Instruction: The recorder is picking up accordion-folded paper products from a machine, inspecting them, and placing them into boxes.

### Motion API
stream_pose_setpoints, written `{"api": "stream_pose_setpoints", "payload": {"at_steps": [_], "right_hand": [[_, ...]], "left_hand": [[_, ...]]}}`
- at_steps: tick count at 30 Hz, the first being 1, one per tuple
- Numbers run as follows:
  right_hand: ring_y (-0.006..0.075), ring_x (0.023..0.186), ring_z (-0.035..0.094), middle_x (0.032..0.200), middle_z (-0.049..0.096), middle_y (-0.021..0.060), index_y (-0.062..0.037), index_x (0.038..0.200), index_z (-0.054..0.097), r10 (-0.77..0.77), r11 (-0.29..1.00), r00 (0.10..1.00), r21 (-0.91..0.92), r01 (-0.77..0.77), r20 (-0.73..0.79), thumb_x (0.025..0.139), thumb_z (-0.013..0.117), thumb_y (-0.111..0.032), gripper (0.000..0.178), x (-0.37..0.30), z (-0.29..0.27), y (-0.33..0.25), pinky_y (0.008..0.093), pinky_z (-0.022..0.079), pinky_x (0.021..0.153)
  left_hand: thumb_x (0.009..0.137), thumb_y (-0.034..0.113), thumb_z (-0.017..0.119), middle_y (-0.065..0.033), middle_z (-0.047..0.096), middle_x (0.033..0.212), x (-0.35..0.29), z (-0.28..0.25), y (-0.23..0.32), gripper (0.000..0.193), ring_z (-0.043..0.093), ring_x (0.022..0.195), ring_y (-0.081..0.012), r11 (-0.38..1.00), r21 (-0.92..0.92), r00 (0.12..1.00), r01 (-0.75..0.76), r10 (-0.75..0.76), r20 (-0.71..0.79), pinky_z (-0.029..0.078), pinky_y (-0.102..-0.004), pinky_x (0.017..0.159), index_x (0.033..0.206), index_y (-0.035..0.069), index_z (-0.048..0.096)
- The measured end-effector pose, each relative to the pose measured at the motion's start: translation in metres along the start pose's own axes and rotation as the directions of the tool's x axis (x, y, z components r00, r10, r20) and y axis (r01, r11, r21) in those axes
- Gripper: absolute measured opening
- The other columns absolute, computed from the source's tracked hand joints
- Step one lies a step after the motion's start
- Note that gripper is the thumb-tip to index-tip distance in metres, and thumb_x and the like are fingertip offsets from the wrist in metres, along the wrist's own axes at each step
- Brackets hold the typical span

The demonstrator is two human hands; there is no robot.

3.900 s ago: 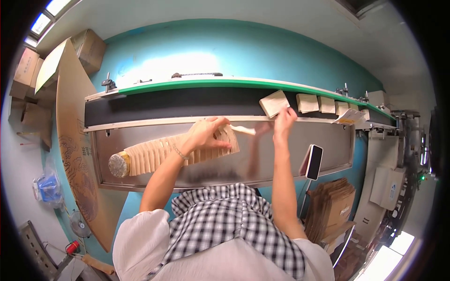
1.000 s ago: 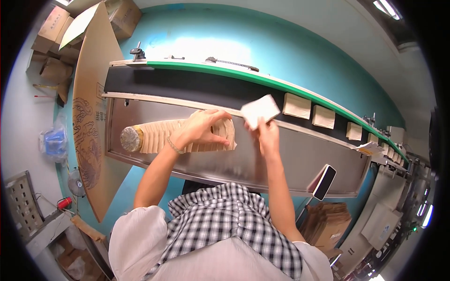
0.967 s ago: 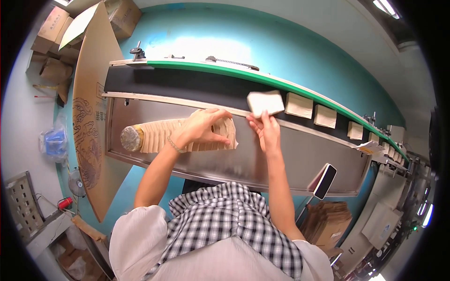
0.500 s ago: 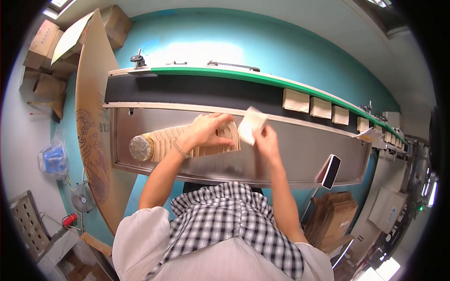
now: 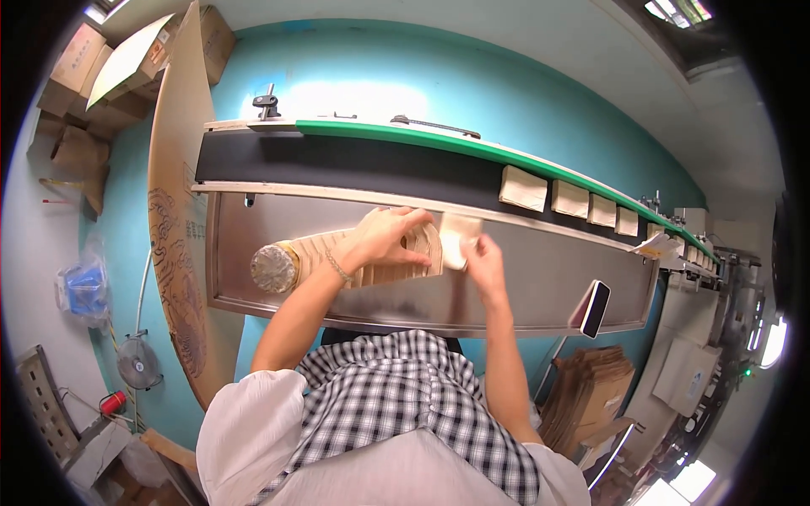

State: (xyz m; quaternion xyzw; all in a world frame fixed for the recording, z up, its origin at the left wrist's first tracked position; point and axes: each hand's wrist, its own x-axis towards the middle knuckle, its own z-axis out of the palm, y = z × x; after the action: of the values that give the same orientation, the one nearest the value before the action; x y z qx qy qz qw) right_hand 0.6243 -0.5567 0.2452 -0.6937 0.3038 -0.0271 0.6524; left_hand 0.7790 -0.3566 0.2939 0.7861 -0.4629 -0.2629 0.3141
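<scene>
Your left grip [image 5: 384,236] clasps the paper row [image 5: 313,248] near the tabletop's [image 5: 540,278] far edge; right grip [image 5: 485,266] pinches a packet [image 5: 456,233]: hold it flat!

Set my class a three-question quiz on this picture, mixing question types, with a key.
1. Which hand holds a pale folded piece beside the end of the long pleated row?
2. True or false: several folded packets sit on the black belt.
3. Fill in: most of the strip along the belt's far edge is coloured ____.

Key: 1. The right hand. 2. True. 3. Green.
</scene>
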Motion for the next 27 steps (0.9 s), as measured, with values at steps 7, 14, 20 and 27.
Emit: {"api": "stream_pose_setpoints", "payload": {"at_steps": [7,14,20,27], "right_hand": [[0.0122,0.084,0.065,0.095,0.069,0.0074,-0.0031,0.111,0.061,0.045,0.991,0.999,-0.127,-0.043,0.012,0.101,0.061,-0.034,0.032,0.014,0.029,-0.023,0.0270,0.054,0.073],[0.0091,0.080,0.063,0.094,0.069,0.0039,-0.0011,0.102,0.064,0.090,0.995,0.993,-0.043,-0.087,0.075,0.099,0.064,-0.023,0.022,-0.014,0.016,0.000,0.0274,0.052,0.069],[0.0158,0.079,0.068,0.100,0.067,0.0127,0.0003,0.115,0.055,0.250,0.846,0.968,0.489,-0.212,-0.013,0.102,0.057,-0.038,0.040,0.047,0.013,-0.038,0.0262,0.055,0.066],[0.0058,0.074,0.055,0.086,0.064,0.0019,-0.0020,0.107,0.064,-0.067,0.996,0.997,-0.059,0.069,0.036,0.099,0.064,-0.034,0.033,-0.030,0.063,-0.012,0.0237,0.047,0.062]], "left_hand": [[0.072,0.057,0.080,-0.0182,0.068,0.112,-0.002,0.000,-0.006,0.074,0.069,0.092,-0.0366,1.000,0.001,0.999,-0.006,0.006,-0.037,0.055,-0.0447,0.083,0.129,0.015,0.056],[0.070,0.058,0.081,-0.0161,0.068,0.113,-0.012,-0.001,-0.009,0.076,0.068,0.098,-0.0349,0.999,0.029,0.999,-0.037,0.038,-0.038,0.054,-0.0456,0.086,0.127,0.015,0.057],[0.069,0.058,0.081,-0.0153,0.069,0.113,-0.011,-0.005,-0.004,0.075,0.069,0.096,-0.0344,1.000,0.021,1.000,0.008,-0.008,-0.021,0.055,-0.0452,0.085,0.126,0.015,0.057],[0.068,0.057,0.082,-0.0149,0.070,0.108,-0.022,-0.011,-0.007,0.076,0.069,0.094,-0.0343,0.999,0.032,1.000,0.006,-0.005,-0.008,0.055,-0.0438,0.083,0.126,0.015,0.059]]}}
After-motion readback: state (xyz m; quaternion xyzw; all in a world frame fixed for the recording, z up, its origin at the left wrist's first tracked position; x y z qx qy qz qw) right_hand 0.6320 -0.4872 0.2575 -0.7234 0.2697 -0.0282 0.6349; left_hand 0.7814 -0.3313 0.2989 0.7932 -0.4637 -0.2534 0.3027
